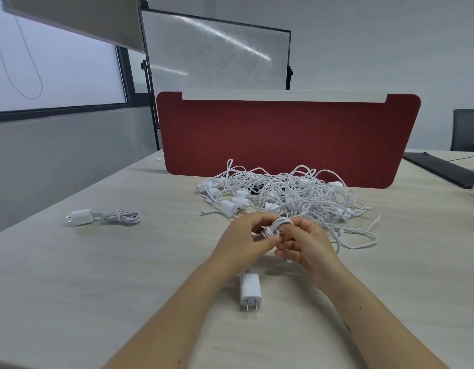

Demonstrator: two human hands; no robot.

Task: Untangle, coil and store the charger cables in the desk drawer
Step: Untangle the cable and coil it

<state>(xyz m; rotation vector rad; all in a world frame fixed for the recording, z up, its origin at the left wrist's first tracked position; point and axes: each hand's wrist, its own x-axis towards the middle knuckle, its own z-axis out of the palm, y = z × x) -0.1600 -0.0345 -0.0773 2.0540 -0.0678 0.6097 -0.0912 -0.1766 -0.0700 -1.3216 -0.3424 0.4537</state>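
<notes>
Both arms reach out over the desk (97, 275). The left hand (241, 239) and right hand (307, 245) meet, fingers curled around a small cable coil (277, 227). The cable pile (289, 194) sits at twelve o'clock.

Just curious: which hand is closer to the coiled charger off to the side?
Left. The left hand is nearer the coiled charger, which lies to its left; the right hand, sharing a cable with it, is farther right.
</notes>
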